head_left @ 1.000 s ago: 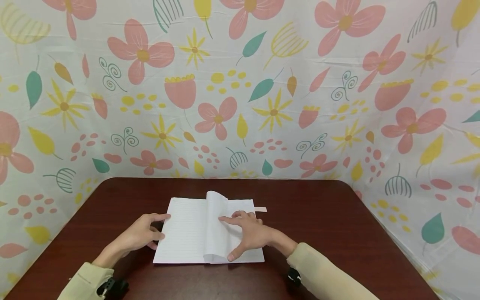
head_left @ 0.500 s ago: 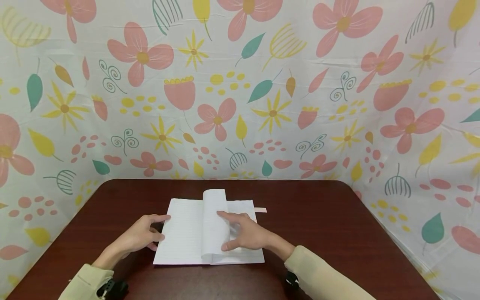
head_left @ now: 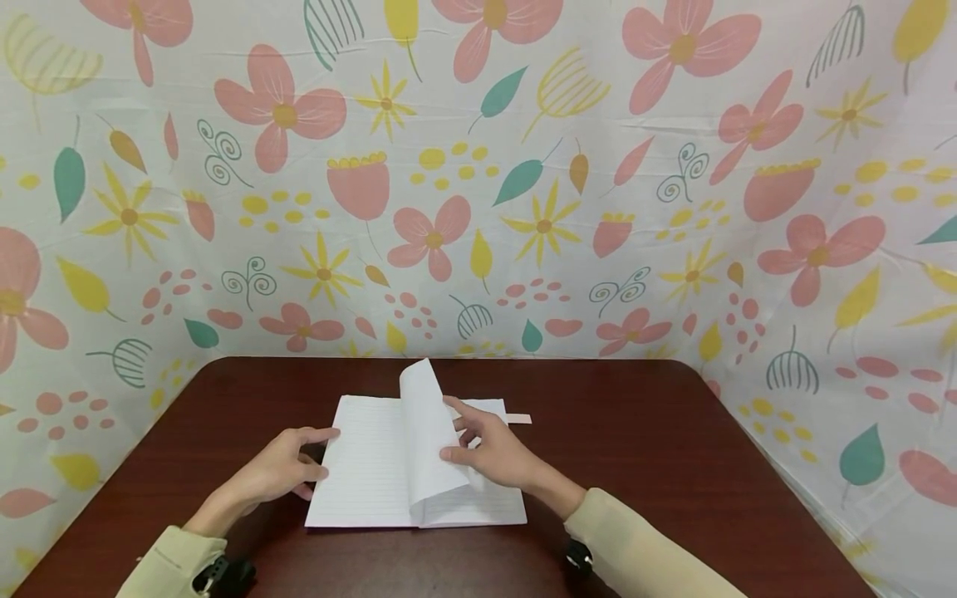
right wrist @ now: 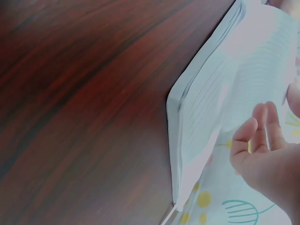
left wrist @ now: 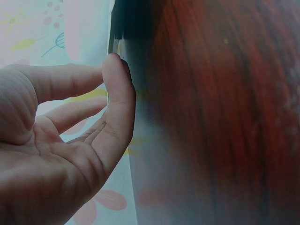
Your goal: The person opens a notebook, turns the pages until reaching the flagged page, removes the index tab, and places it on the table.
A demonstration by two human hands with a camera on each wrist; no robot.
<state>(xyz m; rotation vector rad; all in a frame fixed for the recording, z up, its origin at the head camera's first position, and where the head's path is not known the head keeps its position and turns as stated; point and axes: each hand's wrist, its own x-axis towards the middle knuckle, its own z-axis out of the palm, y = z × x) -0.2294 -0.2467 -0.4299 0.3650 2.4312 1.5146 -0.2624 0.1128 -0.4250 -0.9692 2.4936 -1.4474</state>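
Holding an open lined notebook [head_left: 362, 473], a person sits or stands at a dark wooden desk [head_left: 635, 457]. From the head view, the notebook lies near the middle of the near side. The left hand [head_left: 277, 467] grips its left edge; the right hand [head_left: 495, 448] pinches the right edge of a raised page [head_left: 429, 436], curling up from the centre. It may be several sheets. A pale strip [head_left: 519, 419] pokes out at the far right; flowered cloth [head_left: 449, 116] hangs behind. The left wrist view shows bent fingers [left wrist: 119, 101] around the notebook's edge. In the right wrist view, curled fingers sit by the page; how firmly they hold cannot be told. A hasty tug could crease or tear the paper; a slack left hand could let the notebook slide.
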